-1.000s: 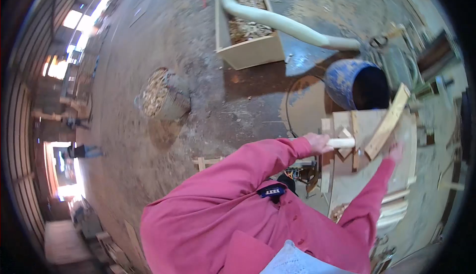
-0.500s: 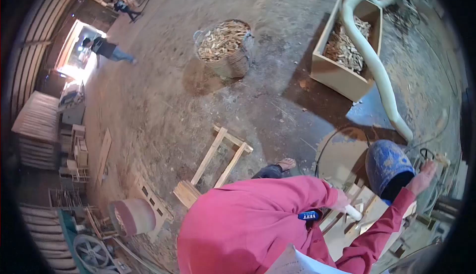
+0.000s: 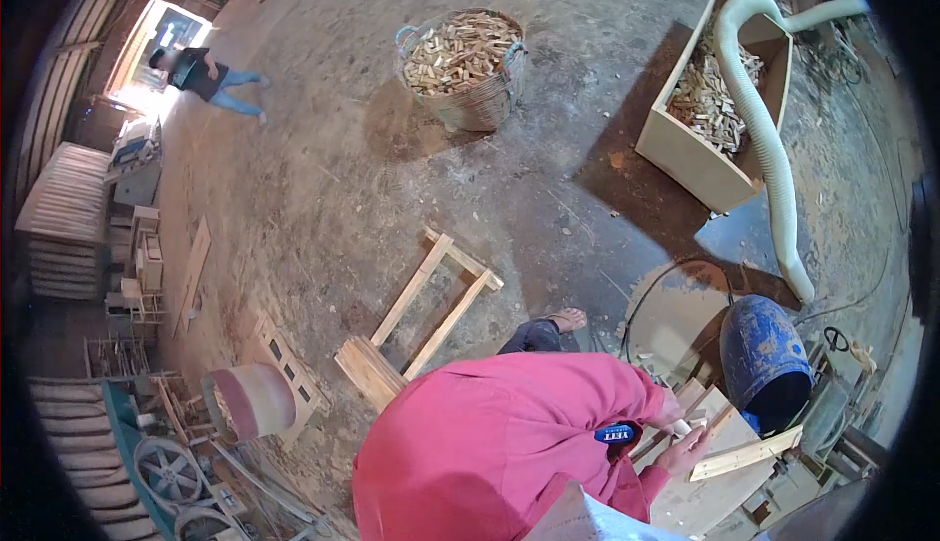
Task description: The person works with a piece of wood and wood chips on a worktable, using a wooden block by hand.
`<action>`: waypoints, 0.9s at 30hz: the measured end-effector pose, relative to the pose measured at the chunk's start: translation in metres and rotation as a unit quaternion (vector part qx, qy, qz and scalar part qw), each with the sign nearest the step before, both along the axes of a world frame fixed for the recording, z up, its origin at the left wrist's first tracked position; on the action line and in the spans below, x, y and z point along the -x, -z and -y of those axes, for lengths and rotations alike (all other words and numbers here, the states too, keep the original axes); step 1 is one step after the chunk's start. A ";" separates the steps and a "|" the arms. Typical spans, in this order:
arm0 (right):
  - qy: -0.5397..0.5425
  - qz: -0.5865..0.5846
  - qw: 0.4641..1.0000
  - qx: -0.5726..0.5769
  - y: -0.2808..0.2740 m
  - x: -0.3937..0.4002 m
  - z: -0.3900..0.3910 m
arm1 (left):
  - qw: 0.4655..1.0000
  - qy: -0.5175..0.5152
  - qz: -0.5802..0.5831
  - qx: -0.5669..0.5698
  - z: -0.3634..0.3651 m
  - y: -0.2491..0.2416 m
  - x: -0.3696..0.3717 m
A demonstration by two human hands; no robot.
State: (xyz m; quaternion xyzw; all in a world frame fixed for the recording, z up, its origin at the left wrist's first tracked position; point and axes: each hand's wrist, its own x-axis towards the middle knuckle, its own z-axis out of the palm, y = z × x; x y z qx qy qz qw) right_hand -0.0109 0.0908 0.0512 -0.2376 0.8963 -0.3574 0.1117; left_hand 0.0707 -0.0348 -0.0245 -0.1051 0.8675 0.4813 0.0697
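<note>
In the head view, my left hand (image 3: 668, 410) is closed around a small white cylindrical piece (image 3: 681, 428), whose exact kind I cannot make out. Right beside it, my right hand (image 3: 683, 453) has its fingers bent in toward the same spot; what they grip is too small to name. Both hands are over a pale wooden work surface (image 3: 705, 497) with wooden strips on it. A light wooden strip with small marks (image 3: 749, 455) lies just right of my right hand. Beyond the hands, a blue drum (image 3: 764, 355) lies tilted, its dark mouth facing the work surface.
A dark-handled tool (image 3: 835, 338) lies past the drum. A pale hose (image 3: 759, 115) runs over a wooden box (image 3: 700, 174) of wood scraps. Farther off are a scrap-filled basket (image 3: 465, 100), a wooden frame (image 3: 431, 296) on the floor and a person (image 3: 206, 79) near the doorway.
My right hand has come back from beyond the drum to beside my left hand. The marked strip now shows by it. The person near the doorway has shifted, and the view has moved slightly.
</note>
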 end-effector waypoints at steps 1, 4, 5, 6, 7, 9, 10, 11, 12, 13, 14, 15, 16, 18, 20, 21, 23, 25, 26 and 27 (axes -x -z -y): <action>0.007 -0.003 1.000 0.000 0.000 -0.003 -0.012 | 1.000 -0.001 -0.011 -0.004 0.003 0.000 -0.003; 0.010 -0.056 0.998 -0.012 0.002 -0.018 -0.031 | 0.999 0.019 -0.013 0.029 0.005 -0.001 -0.002; 0.016 -0.085 0.995 -0.049 0.001 -0.023 -0.036 | 0.999 0.030 0.002 0.031 0.007 -0.002 -0.001; 0.021 -0.112 0.990 -0.086 0.002 -0.027 -0.041 | 0.999 0.036 0.002 0.035 0.010 -0.008 -0.002; 0.023 -0.134 0.986 -0.092 0.007 -0.031 -0.049 | 0.998 0.047 0.028 0.032 0.013 -0.014 -0.003; 0.041 -0.128 0.986 -0.102 0.015 -0.039 -0.059 | 0.996 0.060 0.057 0.033 0.013 -0.008 -0.005; 0.056 -0.124 0.984 -0.117 0.017 -0.041 -0.065 | 0.999 0.025 0.020 0.024 0.004 0.008 -0.001; 0.069 -0.114 0.983 -0.123 0.019 -0.043 -0.065 | 1.000 -0.009 -0.017 0.015 0.001 0.015 -0.001; 0.073 -0.112 0.984 -0.118 0.023 -0.041 -0.062 | 1.000 -0.005 -0.015 0.020 0.009 -0.001 -0.007; 0.105 -0.056 0.992 -0.043 0.029 -0.036 -0.058 | 0.997 -0.048 -0.056 -0.013 0.022 -0.045 -0.017; 0.136 0.000 0.990 0.033 0.034 -0.035 -0.057 | 0.990 -0.091 -0.097 -0.046 0.029 -0.084 -0.021; 0.251 0.110 0.945 0.180 0.032 -0.039 -0.037 | 0.991 -0.088 -0.097 -0.041 0.028 -0.099 -0.016; 0.252 0.111 0.943 0.184 0.022 -0.044 -0.029 | 0.985 -0.082 -0.123 -0.090 0.023 -0.110 -0.010; 0.185 0.252 0.898 0.311 -0.003 -0.044 0.007 | 0.976 -0.073 -0.150 -0.139 -0.002 -0.134 -0.004; 0.111 0.377 0.814 0.428 -0.032 -0.061 0.025 | 0.844 -0.370 -0.342 0.181 -0.039 -0.156 -0.003; 0.070 0.433 0.759 0.481 -0.042 -0.060 0.031 | 0.789 -0.465 -0.345 0.205 -0.040 -0.163 0.002; -0.019 0.533 0.627 0.567 -0.056 -0.046 0.031 | 0.901 -0.210 -0.353 0.138 0.009 -0.125 0.019; -0.137 0.579 0.550 0.586 -0.072 -0.056 0.035 | 0.944 -0.001 -0.318 0.083 0.051 -0.092 0.025; -0.200 0.577 0.551 0.569 -0.076 -0.062 0.027 | 0.946 -0.053 -0.304 0.097 0.055 -0.079 0.025; -0.086 0.585 0.613 0.524 -0.079 -0.067 0.018 | 0.910 -0.168 -0.316 0.208 0.056 -0.029 0.033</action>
